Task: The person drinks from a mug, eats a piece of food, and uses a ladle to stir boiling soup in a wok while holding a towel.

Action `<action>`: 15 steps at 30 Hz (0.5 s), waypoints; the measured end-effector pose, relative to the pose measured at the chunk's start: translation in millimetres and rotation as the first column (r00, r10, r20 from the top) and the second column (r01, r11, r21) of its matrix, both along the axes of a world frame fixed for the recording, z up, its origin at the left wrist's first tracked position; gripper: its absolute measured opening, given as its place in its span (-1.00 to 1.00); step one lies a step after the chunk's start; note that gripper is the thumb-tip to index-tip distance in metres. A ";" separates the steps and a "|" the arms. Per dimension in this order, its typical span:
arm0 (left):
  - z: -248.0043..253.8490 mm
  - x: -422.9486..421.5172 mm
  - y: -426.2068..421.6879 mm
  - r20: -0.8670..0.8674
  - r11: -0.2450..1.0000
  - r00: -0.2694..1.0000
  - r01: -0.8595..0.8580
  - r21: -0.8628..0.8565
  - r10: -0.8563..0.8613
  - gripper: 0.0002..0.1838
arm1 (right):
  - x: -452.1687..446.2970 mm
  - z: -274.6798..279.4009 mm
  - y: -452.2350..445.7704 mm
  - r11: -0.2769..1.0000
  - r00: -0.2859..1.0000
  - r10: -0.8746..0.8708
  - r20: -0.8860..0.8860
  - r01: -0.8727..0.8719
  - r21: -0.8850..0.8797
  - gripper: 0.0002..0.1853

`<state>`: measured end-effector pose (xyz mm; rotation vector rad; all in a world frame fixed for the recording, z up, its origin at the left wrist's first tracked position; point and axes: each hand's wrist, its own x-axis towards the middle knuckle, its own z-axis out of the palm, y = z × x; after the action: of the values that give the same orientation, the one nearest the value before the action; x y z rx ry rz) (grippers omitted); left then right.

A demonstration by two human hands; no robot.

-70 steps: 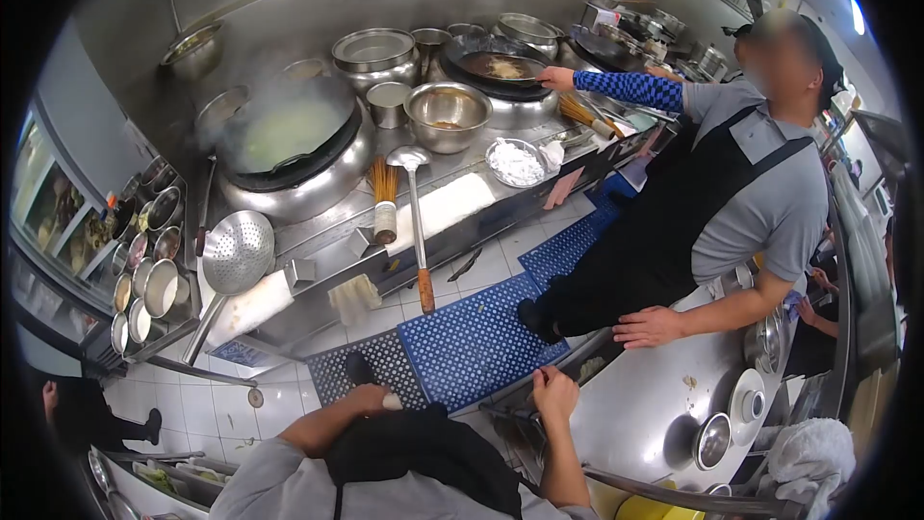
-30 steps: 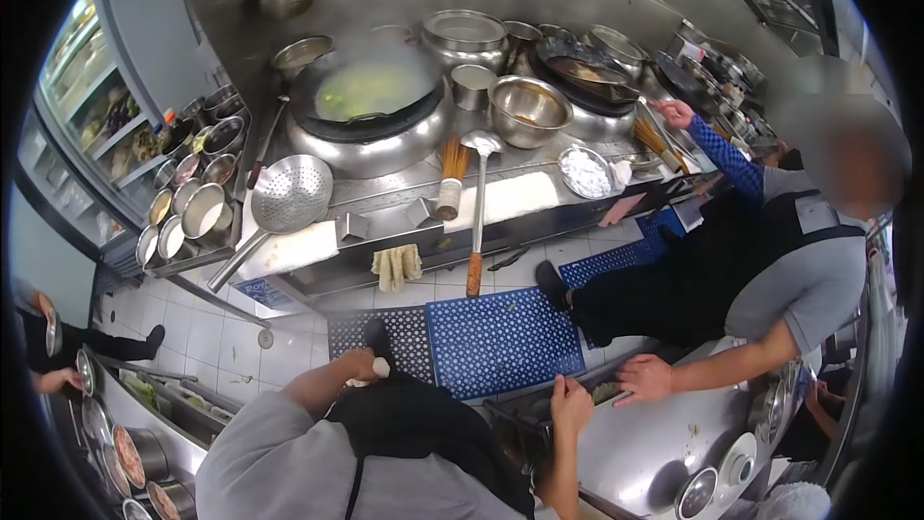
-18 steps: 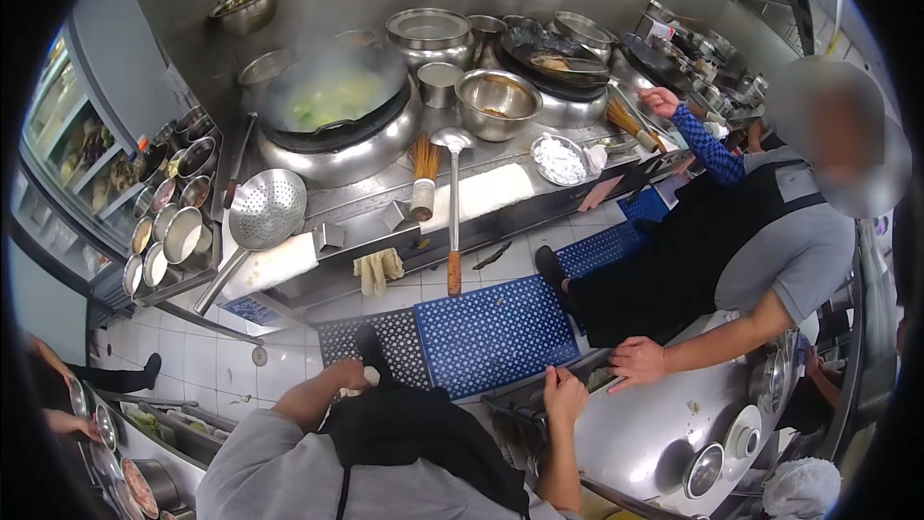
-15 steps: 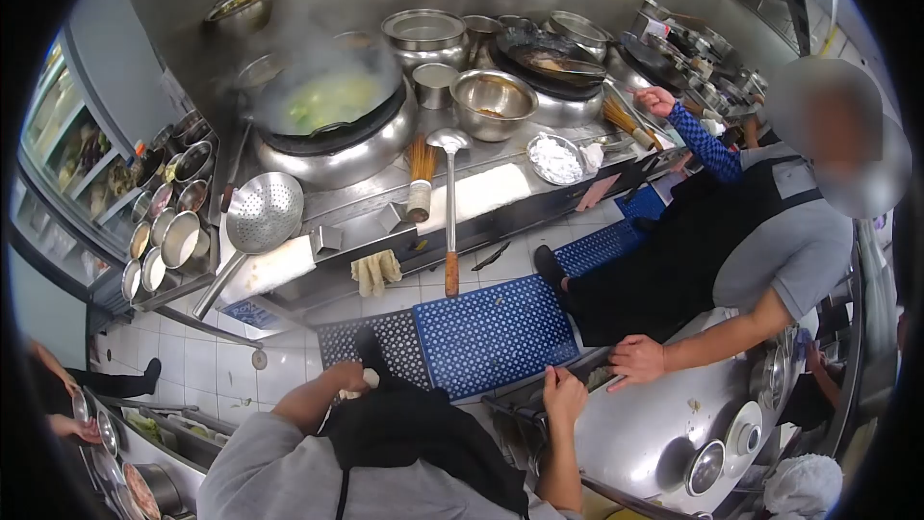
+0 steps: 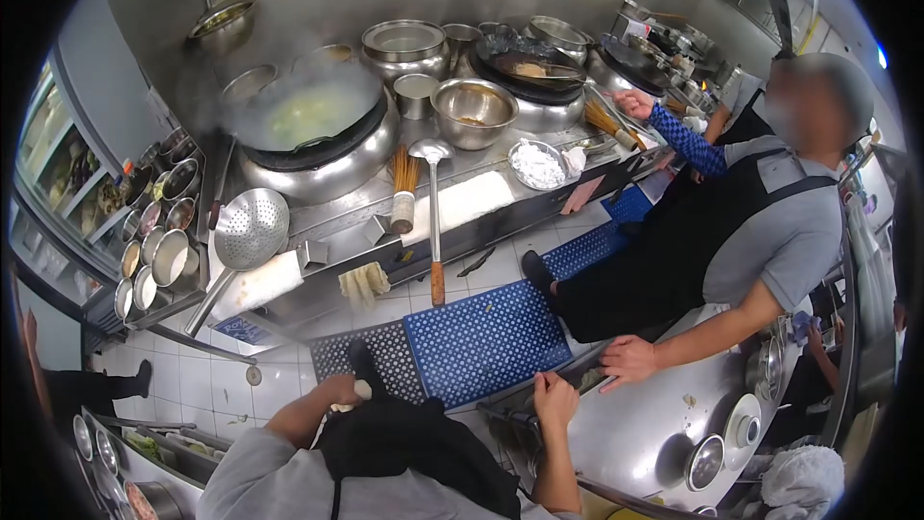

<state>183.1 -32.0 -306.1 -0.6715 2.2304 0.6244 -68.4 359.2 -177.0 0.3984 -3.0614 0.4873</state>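
Observation:
My left hand (image 5: 336, 391) is closed around a pale cloth (image 5: 362, 391) beside my black apron (image 5: 414, 448). On the other side my right hand (image 5: 556, 401) has curled fingers with nothing visible in them, near the edge of the steel counter (image 5: 626, 424). Ahead, a steaming wok (image 5: 310, 123) holds pale green contents. Before it lie a perforated skimmer (image 5: 252, 229), a bamboo brush (image 5: 403, 195) and a ladle (image 5: 435, 221) with a wooden handle. A steel bowl (image 5: 474, 114) and a dish of white powder (image 5: 537, 166) stand farther right.
A co-worker (image 5: 760, 202) at the right reaches toward another wok (image 5: 527, 67), the other hand on the counter. Blue mats (image 5: 486, 337) cover part of the floor. Seasoning pots (image 5: 174, 258) stand at the left. Lids (image 5: 705, 462) lie on the counter. Another person's legs (image 5: 106, 387) show far left.
The view has swung left and back right, shifting everything in it. Green contents became visible in the wok. The co-worker's hand came off the far wok. My hands keep much the same pose.

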 end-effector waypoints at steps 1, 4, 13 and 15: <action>1.2 0.5 1.2 -0.023 1.000 1.000 -0.012 -0.020 0.011 -0.33 | 1.2 0.8 -0.1 1.000 1.000 0.005 0.002 -0.005 0.010 -0.73; -9.0 7.5 -2.0 -0.109 0.993 0.993 -0.066 -0.094 0.056 -0.29 | 0.8 6.2 -2.1 1.000 1.000 0.013 0.001 -0.013 0.021 -0.73; -6.9 15.6 -34.6 -0.096 0.976 0.971 -0.219 -0.004 0.217 -0.50 | -14.0 -40.6 -31.6 0.854 0.941 0.143 0.306 0.039 -0.519 -0.70; -3.7 17.6 -37.7 -0.032 0.990 0.989 -0.143 0.008 0.143 -0.45 | -21.1 -37.0 -71.4 0.788 0.875 0.224 0.430 0.097 -0.608 -0.65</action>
<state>200.7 -69.7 -309.9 -0.8293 2.2229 0.7165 -89.5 287.8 -214.0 0.3949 -3.0403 1.7761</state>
